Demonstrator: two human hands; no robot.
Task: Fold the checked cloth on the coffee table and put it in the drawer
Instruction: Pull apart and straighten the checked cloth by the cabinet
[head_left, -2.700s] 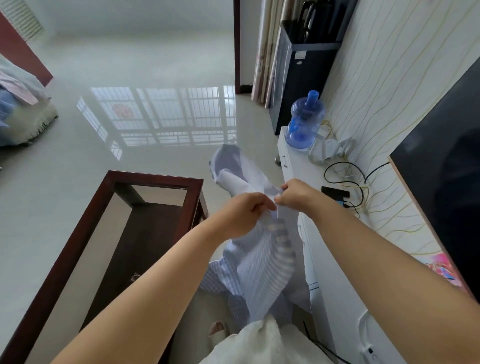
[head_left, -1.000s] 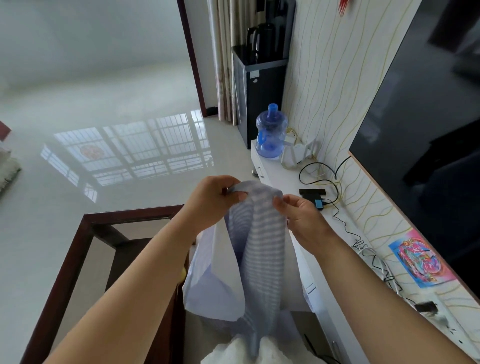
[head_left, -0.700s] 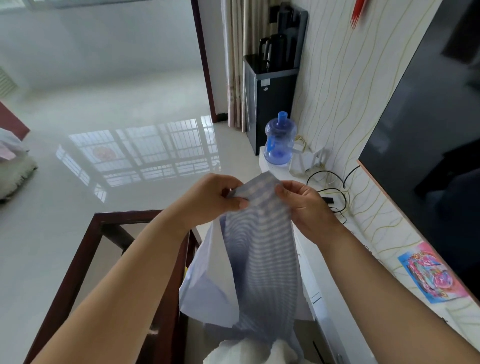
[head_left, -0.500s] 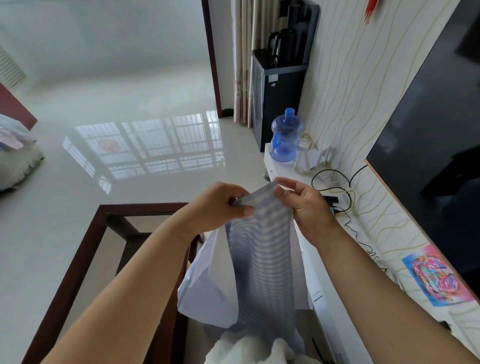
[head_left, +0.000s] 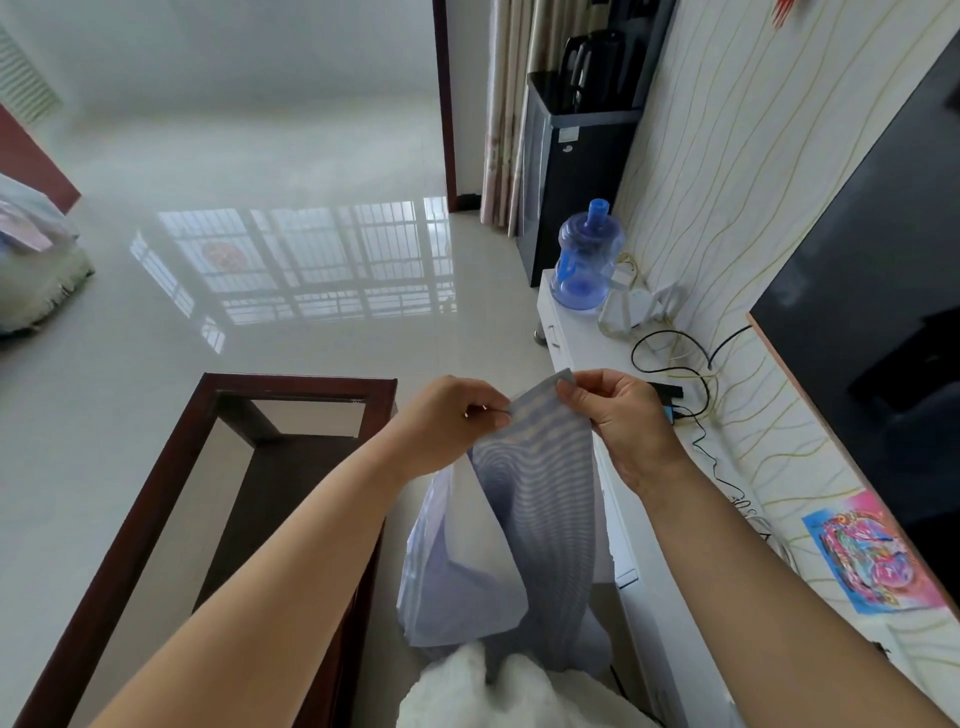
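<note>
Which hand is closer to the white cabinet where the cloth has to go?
The right hand. It holds the cloth right above the white cabinet; the left hand is over by the coffee table.

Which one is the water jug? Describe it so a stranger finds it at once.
Follow the white cabinet along the wallpapered wall to its far end. The water jug stands there, the only translucent blue thing, beside tangled cables.

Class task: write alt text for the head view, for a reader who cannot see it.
Two hands, left and right, pinch the top edge of a checked cloth that hangs between a dark coffee table and a white cabinet. A blue water jug stands on the cabinet's far end.
</note>
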